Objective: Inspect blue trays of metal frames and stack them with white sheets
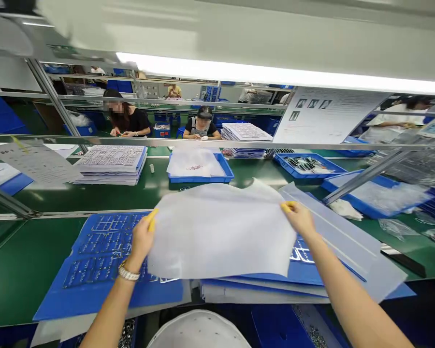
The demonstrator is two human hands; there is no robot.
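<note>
A large translucent white sheet [221,232] is stretched between my two hands above the bench. My left hand [143,237] pinches its left edge, and yellow covers show on the fingertips. At the upper right edge my right hand [297,216] grips the same sheet, also with yellow fingertip covers. Below the left hand lies a blue board [72,297] bearing rows of small thin metal frames [105,241]. Part of a second blue board [268,279], with frames on it, shows under the sheet, whose middle hides the rest. More translucent sheet [351,241] lies to the right.
Behind stand a stack of loaded sheets [110,162], a blue tray [203,179] and a tray of dark parts [306,164]. A metal rail [217,142] crosses ahead, under a bright lamp [275,72]. A dark phone-like slab [402,258] lies right. Co-workers sit beyond.
</note>
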